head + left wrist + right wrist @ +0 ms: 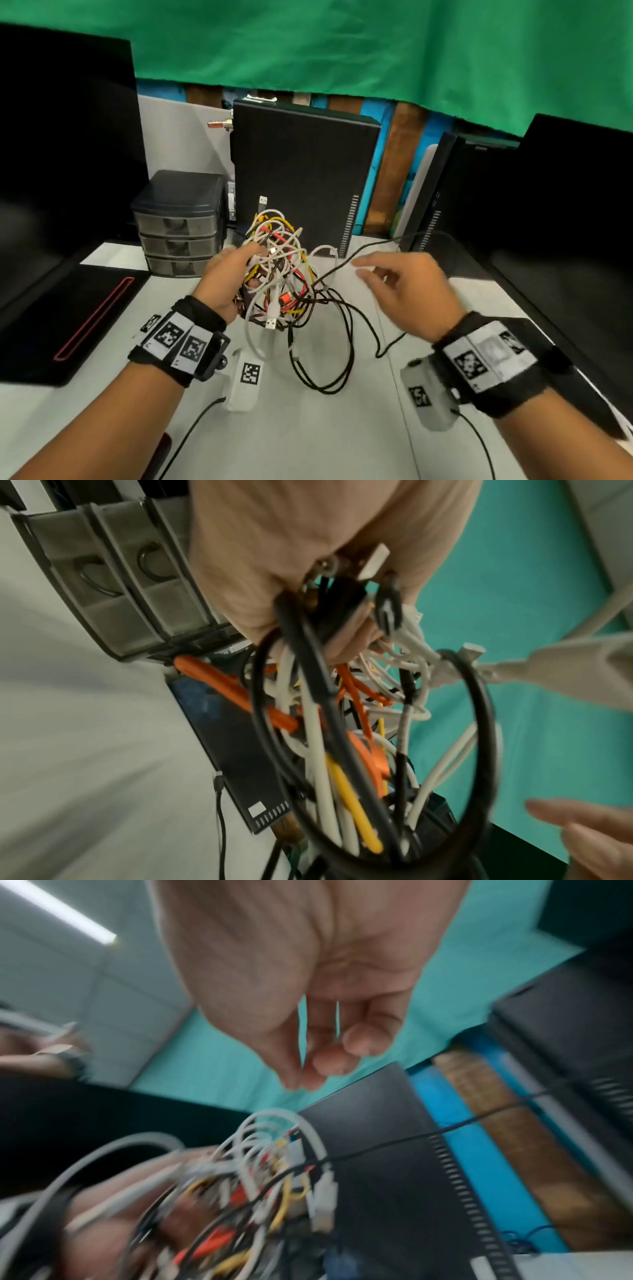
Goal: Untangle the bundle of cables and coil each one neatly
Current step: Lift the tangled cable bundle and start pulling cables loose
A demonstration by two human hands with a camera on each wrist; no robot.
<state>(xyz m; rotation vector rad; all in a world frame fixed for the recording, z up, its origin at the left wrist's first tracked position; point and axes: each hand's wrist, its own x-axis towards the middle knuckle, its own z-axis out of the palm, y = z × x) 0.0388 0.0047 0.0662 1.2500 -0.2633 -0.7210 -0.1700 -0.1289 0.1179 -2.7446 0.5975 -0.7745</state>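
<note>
A tangled bundle of cables, white, yellow, orange-red and black, is lifted above the white table. My left hand grips it from the left, fingers curled into the tangle; in the left wrist view the left hand closes over the bundle. Black cable loops trail from it onto the table. My right hand hovers just right of the bundle, blurred, holding nothing. In the right wrist view the right hand has loosely curled fingers above the bundle.
A black computer tower stands right behind the bundle, and a grey drawer unit to its left. Dark monitors flank the desk. A black pad with red trim lies at the left.
</note>
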